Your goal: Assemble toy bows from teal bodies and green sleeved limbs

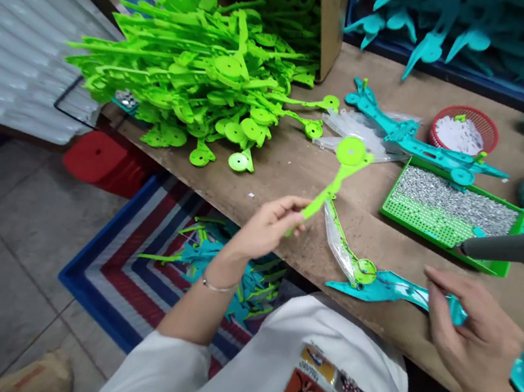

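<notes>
My left hand [270, 224] is closed around the narrow end of a lime-green plastic arm [339, 175] with a round disc at its far end, held above the table. My right hand [474, 329] is at the right, thumb and fingers drawn together over a turquoise plastic piece [391, 288] lying along the table's front edge. Whatever is between those fingers, I cannot make out. Joined to the turquoise piece at a round hub [364, 270] is another green arm with a clear plastic strip [338, 241] along it.
A big heap of green arms [227, 68] covers the left of the table. Behind stand a turquoise assembly [401, 132], a red basket of white bits [464, 132] and a green tray of small metal pins [454, 206]. A dark rod-shaped tool [523, 244] juts in from the right.
</notes>
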A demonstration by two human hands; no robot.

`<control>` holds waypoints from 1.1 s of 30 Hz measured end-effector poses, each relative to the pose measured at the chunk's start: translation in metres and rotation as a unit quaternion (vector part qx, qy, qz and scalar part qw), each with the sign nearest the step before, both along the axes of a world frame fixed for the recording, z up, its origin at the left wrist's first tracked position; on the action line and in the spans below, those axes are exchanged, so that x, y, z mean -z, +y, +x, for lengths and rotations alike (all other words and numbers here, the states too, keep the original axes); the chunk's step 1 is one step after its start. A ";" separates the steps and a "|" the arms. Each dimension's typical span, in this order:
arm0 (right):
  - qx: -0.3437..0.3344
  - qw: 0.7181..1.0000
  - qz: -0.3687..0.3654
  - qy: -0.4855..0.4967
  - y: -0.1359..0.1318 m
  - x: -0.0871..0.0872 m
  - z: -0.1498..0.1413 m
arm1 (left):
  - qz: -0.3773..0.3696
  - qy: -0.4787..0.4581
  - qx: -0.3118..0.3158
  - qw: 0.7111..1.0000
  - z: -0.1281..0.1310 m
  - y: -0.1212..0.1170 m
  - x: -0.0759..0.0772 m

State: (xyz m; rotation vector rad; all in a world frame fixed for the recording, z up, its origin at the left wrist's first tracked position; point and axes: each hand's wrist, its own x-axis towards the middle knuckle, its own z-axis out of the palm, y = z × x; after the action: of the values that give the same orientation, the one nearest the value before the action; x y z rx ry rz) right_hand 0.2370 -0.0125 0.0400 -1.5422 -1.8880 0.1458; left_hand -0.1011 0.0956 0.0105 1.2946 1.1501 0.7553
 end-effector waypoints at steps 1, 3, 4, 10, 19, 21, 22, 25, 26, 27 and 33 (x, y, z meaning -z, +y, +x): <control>-0.018 1.000 0.008 0.001 0.008 -0.008 -0.011 | -0.032 -0.041 0.017 0.999 0.012 -0.009 -0.005; -0.093 0.994 0.016 -0.053 0.023 -0.019 -0.029 | -0.085 -0.079 0.093 0.989 0.030 -0.024 -0.014; -0.140 0.986 0.008 -0.095 0.029 -0.022 -0.035 | -0.099 -0.082 0.128 0.983 0.034 -0.029 -0.017; -0.272 0.933 -0.111 -0.207 0.036 -0.010 -0.053 | -0.151 -0.105 0.156 0.971 0.022 -0.012 -0.017; -0.051 0.949 -0.211 -0.227 0.055 0.026 -0.108 | 0.112 0.067 -0.128 0.983 0.035 0.067 0.044; -0.037 0.943 -0.227 -0.240 0.059 0.029 -0.114 | 0.142 0.116 -0.111 0.977 0.038 0.071 0.051; -0.033 0.941 -0.230 -0.244 0.061 0.030 -0.116 | 0.146 0.126 -0.103 0.976 0.039 0.071 0.053; -0.027 0.939 -0.237 -0.249 0.064 0.032 -0.121 | 0.123 0.122 -0.081 0.982 0.042 0.070 0.057; -0.027 0.937 -0.241 -0.250 0.064 0.032 -0.122 | 0.115 0.118 -0.077 0.983 0.042 0.070 0.058; -0.028 0.936 -0.245 -0.250 0.065 0.032 -0.124 | 0.110 0.117 -0.075 0.984 0.042 0.070 0.059; -0.030 0.935 -0.260 -0.241 0.067 0.033 -0.128 | 0.104 0.113 -0.075 0.985 0.042 0.071 0.063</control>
State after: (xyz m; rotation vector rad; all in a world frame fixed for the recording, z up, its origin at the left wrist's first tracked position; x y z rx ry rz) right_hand 0.1093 0.0548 0.0069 -2.0088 -2.4190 0.3435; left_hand -0.0586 0.1662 -0.0527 1.5108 1.3914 0.8732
